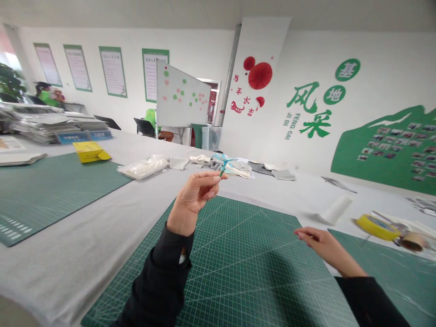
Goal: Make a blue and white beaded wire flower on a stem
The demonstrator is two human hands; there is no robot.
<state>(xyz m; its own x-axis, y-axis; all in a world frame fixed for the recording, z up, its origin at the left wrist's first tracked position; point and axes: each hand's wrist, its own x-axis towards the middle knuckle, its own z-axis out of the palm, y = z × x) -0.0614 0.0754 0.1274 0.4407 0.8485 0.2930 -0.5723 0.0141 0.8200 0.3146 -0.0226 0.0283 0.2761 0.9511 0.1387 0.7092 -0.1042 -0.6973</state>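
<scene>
Raised over the far edge of the green cutting mat [235, 254], my left hand [200, 190] pinches a thin green stem with blue strips [224, 164]. Its light blue top spreads outward like a ribbon or petals; the exact kind is unclear. The lower end of the stem is hidden by my fingers. My right hand [318, 243] hovers above the mat's right side, away from the stem. Thumb and fingers are pressed together there, and anything between them is too small to make out.
Behind the mat lie fabric pieces [238, 169] and a clear plastic bag [145, 167]. A yellow tape roll [378, 226] and a cardboard tube [412, 240] are at right. At left are another mat [61, 195], a yellow box [90, 151] and stacked papers [44, 125].
</scene>
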